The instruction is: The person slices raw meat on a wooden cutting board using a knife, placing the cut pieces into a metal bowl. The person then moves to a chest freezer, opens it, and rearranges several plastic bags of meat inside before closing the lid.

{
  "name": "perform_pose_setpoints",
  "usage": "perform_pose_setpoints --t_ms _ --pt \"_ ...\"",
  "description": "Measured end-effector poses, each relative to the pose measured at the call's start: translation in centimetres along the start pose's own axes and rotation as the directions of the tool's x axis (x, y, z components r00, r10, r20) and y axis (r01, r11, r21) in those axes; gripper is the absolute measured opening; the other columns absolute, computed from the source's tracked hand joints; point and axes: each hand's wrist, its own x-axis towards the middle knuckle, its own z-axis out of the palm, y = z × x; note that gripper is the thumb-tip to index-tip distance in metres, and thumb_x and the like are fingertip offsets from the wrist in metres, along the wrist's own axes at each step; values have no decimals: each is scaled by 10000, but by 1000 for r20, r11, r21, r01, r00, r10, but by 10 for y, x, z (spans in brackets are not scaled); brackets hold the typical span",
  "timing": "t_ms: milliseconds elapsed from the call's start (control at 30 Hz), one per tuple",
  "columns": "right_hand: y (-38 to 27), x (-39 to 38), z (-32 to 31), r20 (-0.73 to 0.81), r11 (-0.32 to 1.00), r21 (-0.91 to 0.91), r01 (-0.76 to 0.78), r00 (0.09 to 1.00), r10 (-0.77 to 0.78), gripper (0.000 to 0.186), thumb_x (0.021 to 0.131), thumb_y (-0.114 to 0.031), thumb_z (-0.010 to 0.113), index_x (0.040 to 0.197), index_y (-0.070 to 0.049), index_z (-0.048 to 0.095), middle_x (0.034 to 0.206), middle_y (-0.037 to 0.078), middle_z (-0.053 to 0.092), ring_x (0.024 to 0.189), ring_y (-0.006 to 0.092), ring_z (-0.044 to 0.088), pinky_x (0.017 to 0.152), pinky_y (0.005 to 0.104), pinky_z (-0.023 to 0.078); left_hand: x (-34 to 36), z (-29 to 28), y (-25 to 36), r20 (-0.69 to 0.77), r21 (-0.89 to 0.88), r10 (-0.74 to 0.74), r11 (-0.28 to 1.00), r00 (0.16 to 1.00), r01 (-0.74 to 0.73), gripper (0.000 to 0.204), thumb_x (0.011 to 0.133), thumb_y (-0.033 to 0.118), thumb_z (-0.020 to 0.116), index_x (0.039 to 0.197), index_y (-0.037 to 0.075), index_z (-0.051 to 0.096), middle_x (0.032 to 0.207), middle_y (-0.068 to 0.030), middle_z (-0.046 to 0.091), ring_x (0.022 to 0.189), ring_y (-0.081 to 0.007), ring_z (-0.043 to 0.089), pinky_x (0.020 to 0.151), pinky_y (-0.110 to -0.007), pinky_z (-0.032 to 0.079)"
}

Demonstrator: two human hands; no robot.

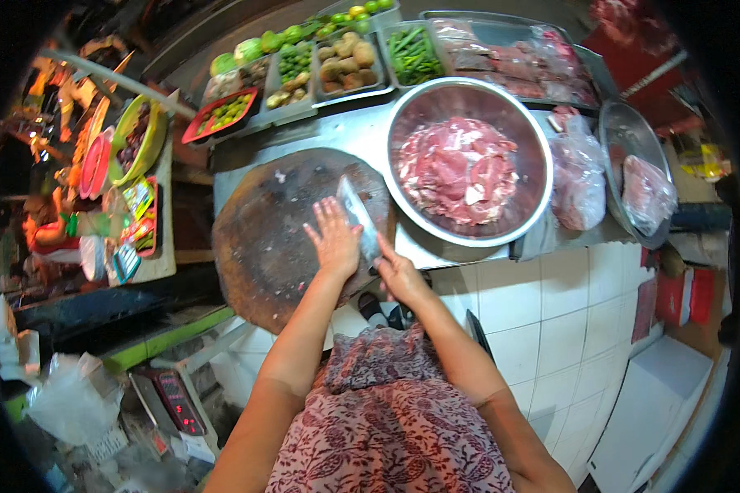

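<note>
A cleaver (358, 215) with a broad steel blade lies over the right part of a round wooden chopping block (259, 218). Wrapped around its handle is my right hand (400, 277), near the block's right edge. My left hand (335, 240) rests with fingers spread beside the blade, just to its left, and holds nothing. Small scraps of meat dot the dark, worn block. To the right of the cleaver stands a large steel bowl (543, 191), with sliced raw meat (460, 168) heaped in it.
Behind the block are tubs of potatoes (349, 62), green beans (413, 56) and a red tray (219, 115) of small green fruits. Bagged meat (580, 181) sits right of the bowl, by a metal basin (625, 135). A digital scale (173, 401) stands low at left.
</note>
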Motion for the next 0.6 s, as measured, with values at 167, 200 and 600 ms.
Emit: perform_pose_setpoints --t_ms 167,200,600 --pt "4 -30 -2 -15 994 -111 17 1000 -19 599 984 -179 583 1539 -235 364 653 122 601 454 154 552 442 334 487 -3 1 2 -14 9 -5 1000 1000 5 858 1011 454 461 1578 -8 13 1672 -160 10 1542 -324 -73 1181 -646 -12" --pt "2 -31 -1 -22 982 -187 -35 999 32 596 980 -183 586 1534 -216 370 665 165 616 454 185 578 465 361 500 -3 1 1 -23 14 -3 1000 1000 3 856 1014 461 450 1578 -9 10 1672 -161 2 1542 -323 -77 1179 -649 -11" --pt "11 -41 9 -60 918 -357 173 976 -207 598 960 -180 571 1519 -143 363 950 365 624 903 507 636 768 537 499 0 4 -4 -37 30 -21 999 999 22 798 1037 463 402 1593 51 5 1671 -163 1 1539 -330 -87 1177 -655 -8"
